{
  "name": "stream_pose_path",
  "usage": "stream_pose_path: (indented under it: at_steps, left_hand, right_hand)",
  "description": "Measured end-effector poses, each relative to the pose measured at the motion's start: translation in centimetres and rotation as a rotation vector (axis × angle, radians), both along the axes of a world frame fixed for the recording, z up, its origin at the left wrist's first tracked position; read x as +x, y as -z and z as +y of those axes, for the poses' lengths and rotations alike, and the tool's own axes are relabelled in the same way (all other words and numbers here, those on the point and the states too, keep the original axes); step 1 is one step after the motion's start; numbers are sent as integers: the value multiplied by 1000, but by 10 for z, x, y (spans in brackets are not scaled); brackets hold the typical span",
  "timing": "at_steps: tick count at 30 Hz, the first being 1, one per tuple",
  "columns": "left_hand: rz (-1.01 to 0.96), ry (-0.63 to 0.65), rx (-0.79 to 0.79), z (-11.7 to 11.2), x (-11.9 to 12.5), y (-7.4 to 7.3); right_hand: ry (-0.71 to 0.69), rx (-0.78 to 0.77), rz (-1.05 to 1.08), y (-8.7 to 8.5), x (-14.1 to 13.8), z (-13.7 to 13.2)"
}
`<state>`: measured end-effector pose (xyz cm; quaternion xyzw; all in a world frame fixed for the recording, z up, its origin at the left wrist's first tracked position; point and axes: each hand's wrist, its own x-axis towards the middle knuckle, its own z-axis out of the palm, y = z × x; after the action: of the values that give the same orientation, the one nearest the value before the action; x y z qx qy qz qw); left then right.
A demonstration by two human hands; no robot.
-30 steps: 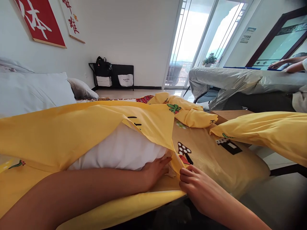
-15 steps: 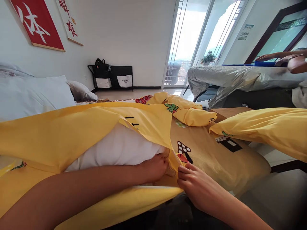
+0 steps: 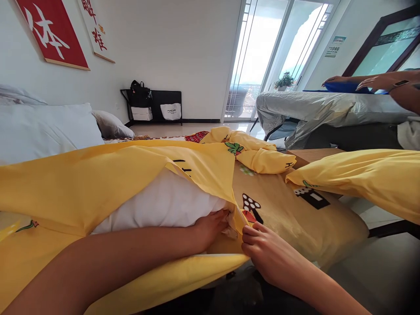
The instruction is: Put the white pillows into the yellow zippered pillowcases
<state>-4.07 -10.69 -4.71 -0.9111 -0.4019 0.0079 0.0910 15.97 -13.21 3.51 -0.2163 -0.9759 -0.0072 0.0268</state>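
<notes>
A yellow pillowcase (image 3: pixel 98 162) with a printed pineapple lies across the bed, its mouth gaping toward me. Inside the gap shows a puffy white pillow (image 3: pixel 160 203). My left hand (image 3: pixel 211 227) reaches into the opening, closed at the pillow's right end; its fingertips are partly hidden by cloth. At the right corner of the opening, my right hand (image 3: pixel 262 247) pinches the pillowcase's edge between thumb and fingers. The lower edge of the case hangs below my left forearm.
Tan printed bedding (image 3: pixel 292 210) lies beyond the hands. Crumpled yellow fabric (image 3: pixel 259 153) and a yellow bundle (image 3: pixel 367 179) sit farther off. White pillows (image 3: pixel 49 127) are at left. Another person's hands (image 3: pixel 377 83) handle blue material on a plastic-covered table (image 3: pixel 315 105).
My left hand has shifted slightly, its fingers less curled at the pillow's end. My right hand keeps its pinch. The other person's hands have moved left with the blue material.
</notes>
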Motion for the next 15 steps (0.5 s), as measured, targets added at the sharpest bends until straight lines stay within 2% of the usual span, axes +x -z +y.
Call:
stream_pose_path:
  at_steps: [7, 12, 15]
  left_hand:
    - [-22, 48, 47, -4, 0, -16]
    - [25, 143, 99, 2, 18, -20]
    - [-19, 217, 101, 6, 32, -22]
  right_hand:
    - [4, 6, 23, 5, 0, 1]
    - [-8, 47, 80, 1, -2, 3]
    - [-57, 108, 112, -2, -2, 5]
